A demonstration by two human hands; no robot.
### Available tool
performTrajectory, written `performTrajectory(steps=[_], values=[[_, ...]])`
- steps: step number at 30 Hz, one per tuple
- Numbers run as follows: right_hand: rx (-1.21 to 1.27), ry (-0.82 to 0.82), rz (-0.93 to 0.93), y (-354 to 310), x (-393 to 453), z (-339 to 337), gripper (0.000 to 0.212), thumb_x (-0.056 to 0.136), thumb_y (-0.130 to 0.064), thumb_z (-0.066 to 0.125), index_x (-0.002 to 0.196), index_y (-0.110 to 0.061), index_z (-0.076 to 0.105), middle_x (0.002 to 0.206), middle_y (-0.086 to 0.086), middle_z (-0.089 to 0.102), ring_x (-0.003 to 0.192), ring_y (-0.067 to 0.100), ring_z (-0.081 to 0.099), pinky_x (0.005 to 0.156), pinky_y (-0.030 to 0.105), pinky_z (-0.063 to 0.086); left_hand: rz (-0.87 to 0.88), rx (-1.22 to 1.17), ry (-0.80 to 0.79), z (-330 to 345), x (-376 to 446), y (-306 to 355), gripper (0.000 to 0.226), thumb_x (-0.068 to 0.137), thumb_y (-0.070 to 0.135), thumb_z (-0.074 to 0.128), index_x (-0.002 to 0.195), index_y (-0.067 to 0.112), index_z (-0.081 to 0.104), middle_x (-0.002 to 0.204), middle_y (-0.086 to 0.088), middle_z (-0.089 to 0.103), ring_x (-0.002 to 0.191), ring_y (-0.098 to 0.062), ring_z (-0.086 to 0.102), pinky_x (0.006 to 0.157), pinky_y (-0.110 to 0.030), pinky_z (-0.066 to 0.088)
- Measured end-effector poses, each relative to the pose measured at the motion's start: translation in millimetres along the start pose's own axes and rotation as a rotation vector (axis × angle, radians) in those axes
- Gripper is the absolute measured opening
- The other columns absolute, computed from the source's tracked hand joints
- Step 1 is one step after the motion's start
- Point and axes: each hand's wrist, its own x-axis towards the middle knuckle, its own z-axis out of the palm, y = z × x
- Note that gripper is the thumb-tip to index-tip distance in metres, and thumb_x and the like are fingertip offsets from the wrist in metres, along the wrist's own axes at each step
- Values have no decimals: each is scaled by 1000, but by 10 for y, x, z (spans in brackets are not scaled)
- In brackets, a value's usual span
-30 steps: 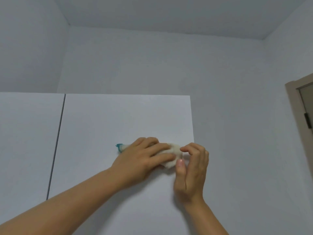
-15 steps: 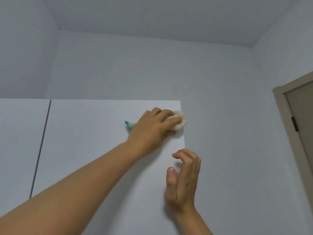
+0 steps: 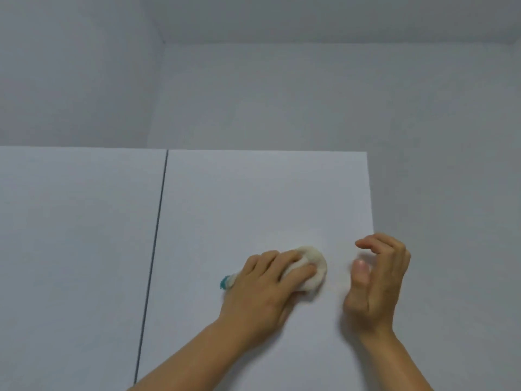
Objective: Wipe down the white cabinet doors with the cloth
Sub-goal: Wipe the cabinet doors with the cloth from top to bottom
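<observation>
Cloth (image 3: 313, 268) bunched under left hand (image 3: 262, 289), pressed against right cabinet door (image 3: 253, 198).

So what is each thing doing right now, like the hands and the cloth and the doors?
left hand: pressing the cloth flat against the door.
right hand: empty, fingers curled, beside the door's right edge.
cloth: bunched up under the left hand, teal end poking out.
right cabinet door: closed, being wiped.
left cabinet door: closed, untouched.

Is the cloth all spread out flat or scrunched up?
Scrunched up. The cloth bulges in a rounded wad under the left hand, pressed on the cabinet door.
</observation>
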Motion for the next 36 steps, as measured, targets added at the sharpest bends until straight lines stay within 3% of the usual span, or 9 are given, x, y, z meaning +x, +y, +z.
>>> performTrajectory(steps=[3,7,13,19,25,29,32,36], values=[[-116,-37,41,-117,-10,133,32,91,-26,43,101,-5,64,114,12,58,109,36,49,92,30,29,-87,75,-17,-267,-481,-362,39,97,39,53,136,37,48,142,8,43,117,-21,48,95,-36,34],[-206,-244,-49,-575,-64,572,24,85,-26,50,94,-14,69,108,3,60,103,28,49,84,34,28,-176,130,-75,-594,-720,-654,40,98,35,53,136,37,45,143,9,41,118,-20,47,94,-36,33],[-325,-530,-234,-1408,-211,1469,43,87,-33,50,123,-17,67,139,4,59,130,25,48,100,39,33,-218,98,-71,-939,-1266,-1189,57,88,19,71,136,35,45,146,5,40,123,-24,46,101,-35,33],[-383,-517,-217,-1989,-289,2075,45,90,-25,49,132,-16,62,145,4,55,134,24,46,107,38,35,-8,151,-117,-1165,-1998,-1715,60,78,9,60,133,33,51,145,3,44,121,-25,45,98,-35,33],[-429,-510,-231,-2176,-490,2381,51,93,-23,42,140,-13,59,149,5,55,140,26,46,113,39,32,140,108,-142,-1288,-2200,-2081,62,79,6,53,134,33,53,145,1,45,118,-25,48,94,-35,36],[-441,-495,-254,-2100,-551,2394,53,96,-24,42,146,-14,58,154,5,54,146,25,45,119,38,27,149,111,-163,-1346,-2078,-2168,67,76,8,51,135,37,51,144,4,44,114,-23,47,90,-35,34],[-409,-478,-246,-2086,-548,2393,53,96,-26,41,144,-16,61,154,3,55,145,24,47,120,37,29,137,138,-135,-1367,-1854,-2311,67,77,11,60,138,38,48,145,3,43,117,-25,46,93,-37,33],[-377,-528,-253,-2037,-519,2333,54,99,-30,37,148,-19,58,158,0,51,149,21,42,121,33,25,7,154,-38,-1489,-1222,-2579,50,89,29,53,138,35,50,141,-1,52,118,-28,46,91,-39,31]])
